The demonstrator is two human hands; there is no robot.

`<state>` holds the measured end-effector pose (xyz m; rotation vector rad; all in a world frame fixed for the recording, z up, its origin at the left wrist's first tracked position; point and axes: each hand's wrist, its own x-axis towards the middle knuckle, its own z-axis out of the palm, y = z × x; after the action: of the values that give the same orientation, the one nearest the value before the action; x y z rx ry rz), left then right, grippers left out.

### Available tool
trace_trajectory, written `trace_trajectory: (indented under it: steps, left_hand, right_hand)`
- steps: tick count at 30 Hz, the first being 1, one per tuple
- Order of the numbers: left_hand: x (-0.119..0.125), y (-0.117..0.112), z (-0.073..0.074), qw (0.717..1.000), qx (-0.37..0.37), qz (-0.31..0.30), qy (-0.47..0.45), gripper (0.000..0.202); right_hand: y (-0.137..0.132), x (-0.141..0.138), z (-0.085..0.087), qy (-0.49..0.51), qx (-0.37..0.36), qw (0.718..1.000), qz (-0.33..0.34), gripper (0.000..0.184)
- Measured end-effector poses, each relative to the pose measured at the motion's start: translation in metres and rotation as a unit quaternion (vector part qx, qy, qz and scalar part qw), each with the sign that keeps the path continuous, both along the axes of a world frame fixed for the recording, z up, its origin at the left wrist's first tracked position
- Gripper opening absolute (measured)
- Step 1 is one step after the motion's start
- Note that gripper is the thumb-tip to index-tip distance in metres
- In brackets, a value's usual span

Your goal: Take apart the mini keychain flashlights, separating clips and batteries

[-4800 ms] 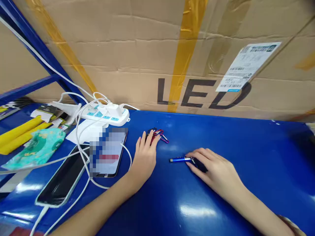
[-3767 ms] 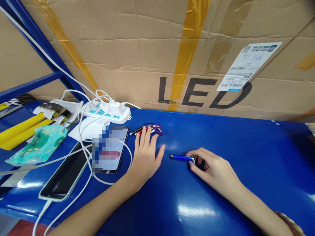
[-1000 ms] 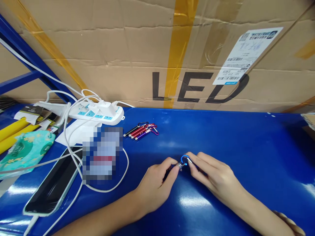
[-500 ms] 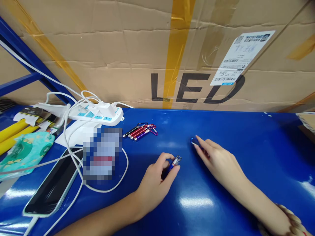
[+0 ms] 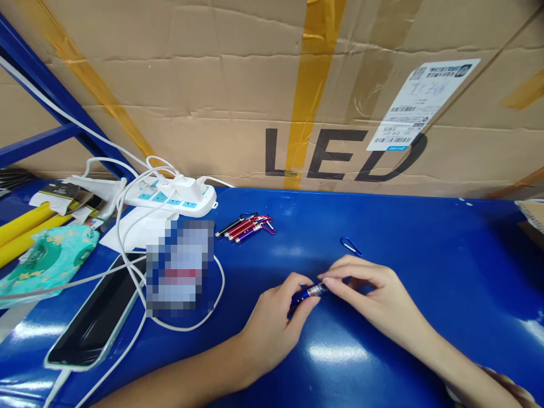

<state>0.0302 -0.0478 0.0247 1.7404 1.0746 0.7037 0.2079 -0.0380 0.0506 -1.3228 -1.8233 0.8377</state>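
Note:
My left hand (image 5: pixel 278 323) is closed around a small blue keychain flashlight (image 5: pixel 313 292), which has a silver end and a printed label. The fingertips of my right hand (image 5: pixel 369 289) pinch the silver end, which they partly cover. Just beyond my right hand, a blue carabiner clip (image 5: pixel 351 246) lies loose on the blue table (image 5: pixel 408 243). Farther left lies a group of similar keychain flashlights (image 5: pixel 246 228) in black, red and purple, with carabiner clips on them.
A white power strip (image 5: pixel 199 207) with plugged-in cables stands at the back left. A phone (image 5: pixel 96 317), tangled white cable, a teal tissue pack (image 5: pixel 49 260) and yellow rods (image 5: pixel 29 224) fill the left side. A large cardboard box (image 5: pixel 221 113) walls off the back.
My right hand has let go of the blue carabiner clip and moved left and nearer, onto the silver end of the flashlight. The flashlight has tilted flatter in my left hand.

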Motion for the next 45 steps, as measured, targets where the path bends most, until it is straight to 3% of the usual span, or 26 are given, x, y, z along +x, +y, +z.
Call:
trace_trajectory:
  steps: [7,15,19,23,26,30,34,45]
  left_hand:
    - [0.0,-0.001,0.0,0.999,0.024,-0.034,0.023,0.013]
    - [0.001,0.0,0.0,0.997,0.038,-0.052,0.043,0.018]
    - [0.001,0.003,0.004,0.998,0.024,-0.014,0.048,0.017]
    - [-0.003,0.009,0.005,0.997,0.021,0.055,0.052,0.012]
    - [-0.007,0.015,0.001,0.993,0.045,0.076,0.083,0.015]
    - [-0.008,0.017,-0.003,0.983,0.111,0.061,0.133,0.014]
    - [-0.008,0.017,-0.004,0.978,0.136,0.05,0.148,0.014]
    - [-0.011,0.018,-0.002,0.984,0.14,0.07,0.08,0.018]
  right_hand:
    - [-0.003,-0.005,-0.003,0.046,-0.023,0.999,0.014,0.011]
    - [-0.008,-0.006,0.0,0.02,0.046,0.999,0.0,0.011]
    - [-0.003,0.003,-0.004,-0.039,0.13,0.991,-0.01,0.011]
    - [0.005,0.015,-0.008,-0.17,0.206,0.962,-0.056,0.016]
    - [0.009,0.02,-0.012,-0.264,0.201,0.941,-0.064,0.025]
    - [0.01,0.021,-0.018,-0.325,0.193,0.925,-0.049,0.033]
    - [0.01,0.02,-0.021,-0.34,0.189,0.92,-0.052,0.033]
    - [0.009,0.018,-0.019,-0.338,0.196,0.919,-0.046,0.032]
